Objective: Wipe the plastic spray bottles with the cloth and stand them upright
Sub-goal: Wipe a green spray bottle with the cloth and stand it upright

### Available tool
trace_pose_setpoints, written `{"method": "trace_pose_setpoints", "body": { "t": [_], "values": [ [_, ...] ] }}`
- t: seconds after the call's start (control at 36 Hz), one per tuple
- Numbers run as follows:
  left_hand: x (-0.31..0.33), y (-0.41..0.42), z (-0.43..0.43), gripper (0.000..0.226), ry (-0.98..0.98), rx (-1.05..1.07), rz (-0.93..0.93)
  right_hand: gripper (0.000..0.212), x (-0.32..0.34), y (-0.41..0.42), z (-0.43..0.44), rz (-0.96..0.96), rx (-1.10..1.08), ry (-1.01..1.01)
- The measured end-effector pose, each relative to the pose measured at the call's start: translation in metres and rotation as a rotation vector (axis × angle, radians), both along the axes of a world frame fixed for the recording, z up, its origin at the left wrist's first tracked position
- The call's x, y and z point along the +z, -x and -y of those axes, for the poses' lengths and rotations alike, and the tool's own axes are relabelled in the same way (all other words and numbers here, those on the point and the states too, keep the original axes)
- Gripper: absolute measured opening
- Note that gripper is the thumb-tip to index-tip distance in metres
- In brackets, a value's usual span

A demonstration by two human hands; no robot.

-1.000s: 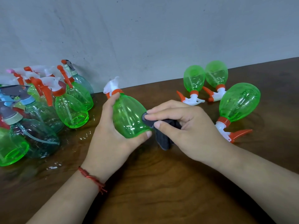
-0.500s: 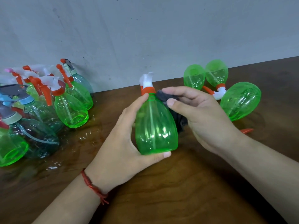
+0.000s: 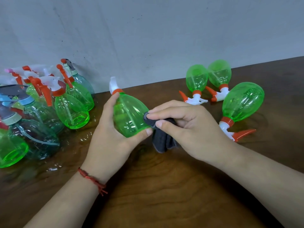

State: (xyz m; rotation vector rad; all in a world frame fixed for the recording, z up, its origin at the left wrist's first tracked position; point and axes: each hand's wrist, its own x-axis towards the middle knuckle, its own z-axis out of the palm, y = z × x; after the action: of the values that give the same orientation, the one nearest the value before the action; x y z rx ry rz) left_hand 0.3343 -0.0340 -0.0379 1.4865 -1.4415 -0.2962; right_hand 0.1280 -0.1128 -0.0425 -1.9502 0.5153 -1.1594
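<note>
**Cloth at the side of a tilted bottle**

The left hand (image 3: 113, 142) is closed around a green spray bottle (image 3: 130, 116), fingers behind it and the thumb pressed under its rounded base. The bottle is held just above the wooden table (image 3: 164, 195), between the two hands. Its long axis leans: the white-and-orange spray head (image 3: 115, 87) points up and away toward the wall, the base down and toward the person.

The right hand (image 3: 189, 127) pinches a dark grey cloth (image 3: 162, 139) between thumb and fingers, and presses a fold of it against the bottle's right side, near the widest part. The rest of the cloth hangs down to the table.

So the cloth lies directly right of the left hand's grip, and the wiping stroke probably runs along the bottle's lean, from base toward neck or back. To stand it, the left hand, the only one holding it, would need to tip the base flat onto the table.

Three green bottles (image 3: 241, 102) lie on their sides at the right; a cluster of standing bottles (image 3: 70, 109) crowds the left.
</note>
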Motion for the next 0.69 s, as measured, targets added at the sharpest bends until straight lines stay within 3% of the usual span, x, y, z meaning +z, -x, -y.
{"method": "trace_pose_setpoints", "body": {
  "t": [0.22, 0.33, 0.39, 0.53, 0.69],
  "values": [
    [0.002, 0.011, -0.007, 0.117, -0.038, -0.217, -0.014, 0.028, 0.005, 0.001, 0.007, 0.124, -0.064, -0.106],
    [0.005, 0.026, -0.014, 0.118, -0.024, -0.386, -0.079, 0.028, 0.017, 0.005, 0.011, 0.330, 0.108, -0.506],
    [0.006, 0.028, -0.015, 0.120, -0.015, -0.433, -0.110, 0.028, 0.019, 0.007, 0.012, 0.394, 0.174, -0.600],
    [0.005, 0.022, -0.014, 0.119, -0.042, -0.380, 0.102, 0.026, 0.018, 0.008, 0.014, 0.342, 0.098, -0.454],
    [0.000, 0.021, -0.011, 0.120, -0.047, -0.336, 0.206, 0.025, 0.011, 0.006, 0.014, 0.237, 0.026, -0.313]
  ]
}}
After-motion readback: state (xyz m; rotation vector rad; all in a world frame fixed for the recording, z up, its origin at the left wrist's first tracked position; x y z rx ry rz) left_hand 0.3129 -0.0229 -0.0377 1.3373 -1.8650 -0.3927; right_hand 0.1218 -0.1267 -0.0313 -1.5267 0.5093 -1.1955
